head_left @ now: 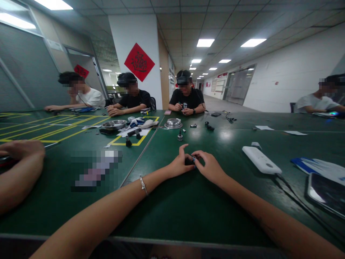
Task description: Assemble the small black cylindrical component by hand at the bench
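Observation:
Just above the green table, my left hand (179, 164) and my right hand (211, 167) meet around a small dark part (189, 162). My left thumb and lower fingers close on it while the left index finger sticks up. The right fingertips pinch at its right side; the part's shape is mostly hidden by the fingers. Beyond my hands stands a small black-and-silver part (180, 136). Farther back are an upturned metal bowl (173, 123), a small metal piece (193, 126) and some black pieces (209, 126).
A white power bank (261, 160) with a cable, a phone (327, 190) and a blue-white packet (320, 169) lie to the right. At left are a co-worker's arm (21, 172), a blurred-out object (97, 172), black parts (128, 141) and a metal dish (114, 124). Several people sit opposite.

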Available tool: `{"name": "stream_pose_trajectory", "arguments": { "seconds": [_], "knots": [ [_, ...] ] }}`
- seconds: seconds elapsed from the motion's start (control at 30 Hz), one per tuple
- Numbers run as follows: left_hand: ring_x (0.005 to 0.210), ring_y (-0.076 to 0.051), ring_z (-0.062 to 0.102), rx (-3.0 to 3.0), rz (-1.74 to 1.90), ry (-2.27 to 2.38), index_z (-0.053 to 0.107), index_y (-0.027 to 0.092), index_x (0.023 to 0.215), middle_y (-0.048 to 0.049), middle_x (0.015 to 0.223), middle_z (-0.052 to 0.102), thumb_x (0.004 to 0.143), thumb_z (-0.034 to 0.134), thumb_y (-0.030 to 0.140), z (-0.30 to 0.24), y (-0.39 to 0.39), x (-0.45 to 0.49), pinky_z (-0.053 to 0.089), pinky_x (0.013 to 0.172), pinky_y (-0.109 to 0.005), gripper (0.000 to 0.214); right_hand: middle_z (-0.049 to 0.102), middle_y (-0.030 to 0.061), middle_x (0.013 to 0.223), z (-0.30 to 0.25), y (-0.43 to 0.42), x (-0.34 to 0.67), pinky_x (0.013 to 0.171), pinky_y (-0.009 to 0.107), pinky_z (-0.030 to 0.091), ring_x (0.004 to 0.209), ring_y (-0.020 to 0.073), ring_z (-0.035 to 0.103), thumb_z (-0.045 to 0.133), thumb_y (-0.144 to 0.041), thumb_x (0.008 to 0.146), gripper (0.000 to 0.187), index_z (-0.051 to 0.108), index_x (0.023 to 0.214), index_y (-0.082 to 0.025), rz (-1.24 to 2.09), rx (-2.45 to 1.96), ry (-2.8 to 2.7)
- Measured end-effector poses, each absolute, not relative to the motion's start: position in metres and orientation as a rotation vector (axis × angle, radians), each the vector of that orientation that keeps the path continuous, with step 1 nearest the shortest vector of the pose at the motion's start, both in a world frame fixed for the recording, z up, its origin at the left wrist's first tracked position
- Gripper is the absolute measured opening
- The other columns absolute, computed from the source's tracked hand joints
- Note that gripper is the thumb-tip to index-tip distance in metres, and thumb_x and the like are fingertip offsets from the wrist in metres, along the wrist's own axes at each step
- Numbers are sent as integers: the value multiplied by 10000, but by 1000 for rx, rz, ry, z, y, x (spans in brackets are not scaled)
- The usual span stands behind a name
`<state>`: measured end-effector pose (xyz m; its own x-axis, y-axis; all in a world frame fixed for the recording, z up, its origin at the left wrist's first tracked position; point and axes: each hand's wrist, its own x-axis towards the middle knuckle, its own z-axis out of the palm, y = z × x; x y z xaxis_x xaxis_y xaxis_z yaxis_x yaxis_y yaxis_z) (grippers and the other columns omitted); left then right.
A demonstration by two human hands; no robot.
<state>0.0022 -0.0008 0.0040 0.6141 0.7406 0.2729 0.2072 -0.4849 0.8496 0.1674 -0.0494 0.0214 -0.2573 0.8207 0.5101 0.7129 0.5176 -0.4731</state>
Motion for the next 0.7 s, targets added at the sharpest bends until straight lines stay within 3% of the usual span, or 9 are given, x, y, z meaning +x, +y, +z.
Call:
{"name": "stream_pose_trajectory", "arguments": {
  "seconds": [0.23, 0.7],
  "knots": [
    [850, -178, 586, 2128, 778, 789, 95, 136, 1332, -10, 866, 565, 714, 645, 163, 4, -2, 2, 438, 823, -367, 828, 645, 52, 939, 19, -46, 168, 816, 364, 409, 876, 193, 578, 512, -153, 785, 210, 615, 964, -189, 86, -1244, -1997],
    [794, -146, 565, 2102, 790, 776, 118, 195, 1309, 50, 779, 521, 701, 655, 154, 6, -2, 2, 428, 783, -324, 812, 667, 48, 894, 24, -50, 167, 810, 362, 407, 828, 185, 591, 529, -190, 809, 277, 613, 1073, -191, 119, -1318, -2049]
  ]
}}
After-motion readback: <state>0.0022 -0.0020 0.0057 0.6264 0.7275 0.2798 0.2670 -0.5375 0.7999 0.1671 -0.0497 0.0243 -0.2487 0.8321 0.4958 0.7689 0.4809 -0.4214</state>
